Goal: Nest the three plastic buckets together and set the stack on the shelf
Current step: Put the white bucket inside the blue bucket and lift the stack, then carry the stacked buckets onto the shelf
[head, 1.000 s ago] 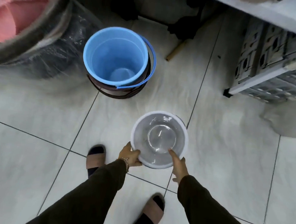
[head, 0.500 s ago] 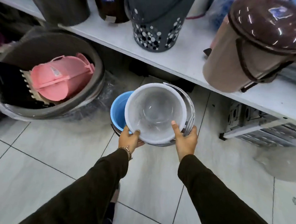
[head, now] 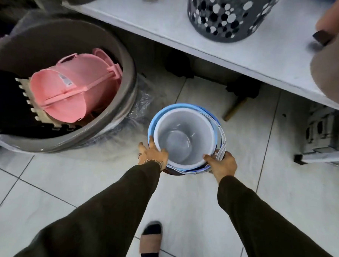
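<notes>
Left hand [head: 153,154] grips the near-left rim of the bucket stack, fingers spread over the blue bucket [head: 153,122] edge, thumb side against the white rim; bracelet at the wrist. Right hand [head: 222,164] holds the near-right side, thumb hooked over the rim of the white bucket [head: 185,138], fingers wrapped round the outside where the thin wire handles bunch up. White bucket sits inside the blue one, blue rim showing as a crescent on the left and far side. Under both, a dark brown bucket [head: 175,172] peeks out at the near bottom edge only (mostly hidden, can't tell how deep the blue one sits in it). Can't tell if the stack rests on the tiled floor [head: 180,203] or is lifted off it. Stack is below and in front of the white shelf [head: 237,53], not on it. On the shelf: dark perforated basket [head: 227,15] with round holes, tan bin [head: 335,64] at right edge, blurred. Left of the stack, just beside it, a big grey tub [head: 126,82] wrapped in clear plastic, holding a pink plastic item [head: 72,88] lying on its side. Grey crate [head: 329,134] on the floor to the right under the shelf. Both arms in dark sleeves; one sandalled foot [head: 150,243] at bottom centre.
</notes>
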Tool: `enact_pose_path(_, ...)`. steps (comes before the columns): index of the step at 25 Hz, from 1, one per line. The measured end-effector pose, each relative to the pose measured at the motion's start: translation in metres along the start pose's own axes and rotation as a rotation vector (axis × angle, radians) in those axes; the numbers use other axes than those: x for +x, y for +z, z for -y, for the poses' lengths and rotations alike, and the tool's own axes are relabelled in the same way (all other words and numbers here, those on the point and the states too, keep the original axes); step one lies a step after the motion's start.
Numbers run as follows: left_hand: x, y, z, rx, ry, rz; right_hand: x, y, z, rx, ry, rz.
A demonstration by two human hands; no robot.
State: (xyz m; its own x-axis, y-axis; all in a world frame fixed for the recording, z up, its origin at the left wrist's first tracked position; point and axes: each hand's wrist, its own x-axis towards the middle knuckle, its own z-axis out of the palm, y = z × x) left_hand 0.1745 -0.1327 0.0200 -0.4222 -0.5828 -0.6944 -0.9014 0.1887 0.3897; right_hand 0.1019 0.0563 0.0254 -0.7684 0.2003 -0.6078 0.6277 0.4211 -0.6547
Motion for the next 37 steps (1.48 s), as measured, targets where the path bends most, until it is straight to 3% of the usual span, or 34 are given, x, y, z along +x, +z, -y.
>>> enact_pose_path(3,0.027,0.017,0.012,-0.085,-0.018,0.007,0.019,0.002,-0.020,-0.152,-0.014,-0.038)
enact_pose_path(6,0.044,0.027,0.032,-0.335,-0.024,-0.022,0.033,0.003,-0.033,-0.208,0.182,-0.002)
enact_pose_path(8,0.055,0.028,0.040,-0.439,-0.139,0.104,0.039,0.002,-0.038,-0.220,0.275,0.039)
enact_pose_path(10,0.061,0.028,0.043,-0.473,-0.198,0.201,0.041,0.004,-0.041,-0.180,0.321,0.074)
enact_pose_path(14,0.058,0.022,0.042,-0.539,-0.224,0.196,0.033,0.012,-0.042,0.000,0.342,0.131)
enact_pose_path(17,0.040,0.013,0.045,-0.647,-0.250,0.236,0.010,0.007,-0.038,0.209,0.351,0.265)
enact_pose_path(22,-0.026,-0.023,0.047,-0.691,-0.205,0.195,-0.056,-0.019,-0.013,0.436,0.175,0.196)
enact_pose_path(30,-0.216,-0.142,-0.025,-0.788,0.076,0.157,-0.216,-0.140,0.108,0.437,-0.111,0.101)
enact_pose_path(37,-0.368,-0.259,-0.100,-0.996,0.376,0.094,-0.354,-0.247,0.238,0.378,-0.535,-0.054)
